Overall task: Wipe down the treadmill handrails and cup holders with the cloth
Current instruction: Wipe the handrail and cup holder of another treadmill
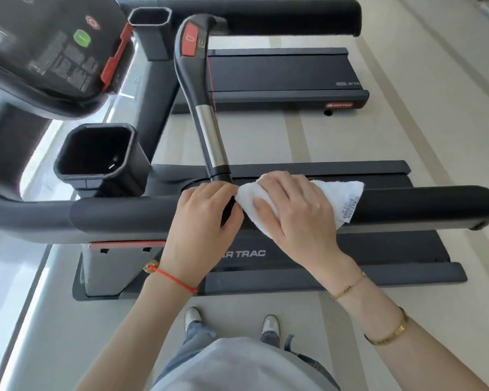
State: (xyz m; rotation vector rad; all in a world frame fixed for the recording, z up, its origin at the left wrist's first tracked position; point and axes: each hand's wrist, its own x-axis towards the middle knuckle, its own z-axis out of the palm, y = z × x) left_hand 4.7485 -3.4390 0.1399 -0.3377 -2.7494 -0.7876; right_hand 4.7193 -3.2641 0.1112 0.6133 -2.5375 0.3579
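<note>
Over the near padded handrail, midway along its length: white cloth draped across the top, label tag hanging on the facing side. Right hand flat on the cloth, fingers straight and close together, pressing it down onto the padding. Left hand just beside it on the rail, fingertips curled round the cloth's left edge, pinching it where it meets the bar. Wiping under way, then, but at an early or middle stage by the look of it.

Ahead of the hands, rising from the rail junction: centre grip bar with its chrome section, no cloth on it. Off to the left: nearer cup holder, open and dark inside, well apart from the cloth; farther cup holder beyond it, also apart. Up at the top edge: far handrail, not reached. No telling from surface sheen which stretches have been cleaned; no visible streaks or damp marks on the black padding.

Judged from the layout: one rail in hand, with its right end toward the cap and its left bend toward the console probably remaining. Likely left to do: both cup holders, the far rail, perhaps the centre bar. Roughly the first portion of the job.
</note>
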